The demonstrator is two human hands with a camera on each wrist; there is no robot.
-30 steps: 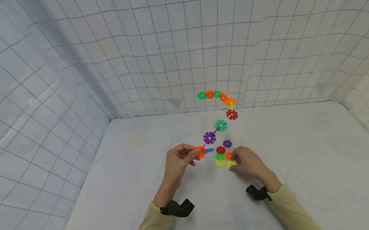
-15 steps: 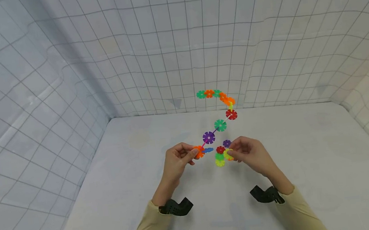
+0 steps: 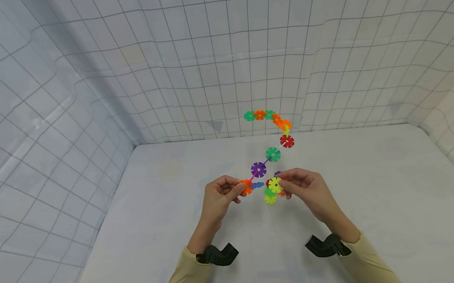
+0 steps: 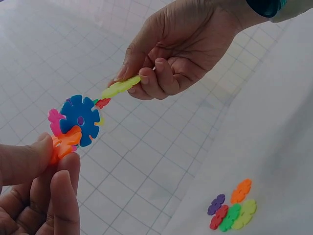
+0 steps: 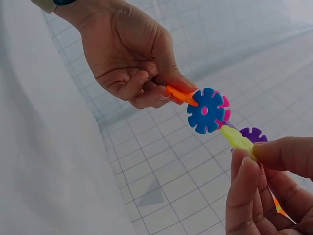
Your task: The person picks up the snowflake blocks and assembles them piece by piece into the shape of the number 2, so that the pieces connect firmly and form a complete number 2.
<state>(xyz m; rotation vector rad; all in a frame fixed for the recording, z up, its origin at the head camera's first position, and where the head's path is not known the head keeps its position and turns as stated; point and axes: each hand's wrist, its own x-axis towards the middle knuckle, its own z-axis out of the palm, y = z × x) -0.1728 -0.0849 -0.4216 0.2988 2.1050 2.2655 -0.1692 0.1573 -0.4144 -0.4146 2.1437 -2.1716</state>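
My left hand [image 3: 219, 197] pinches an orange notched disc [image 4: 67, 143] at the near end of a linked chain of flower-shaped plastic discs. Slotted into that orange piece is a blue disc [image 5: 205, 111], which faces the right hand. From there the chain runs away through a purple disc [image 3: 258, 169], a green disc [image 3: 272, 154] and a red disc [image 3: 287, 141], then curves left at its far end. Between thumb and fingers, my right hand [image 3: 304, 190] pinches a loose yellow disc [image 3: 275, 185], held up close to the blue one.
Several loose discs lie on the white tabletop below the hands: purple [image 4: 216, 204], red [image 4: 219, 217], green [image 4: 230, 218], yellow [image 4: 244, 214] and orange [image 4: 241, 191]. A grid-patterned cloth wall [image 3: 219, 68] stands behind the table.
My right hand has picked the yellow disc up from the table and brought it up and left toward the blue disc. The left hand and chain have barely moved.
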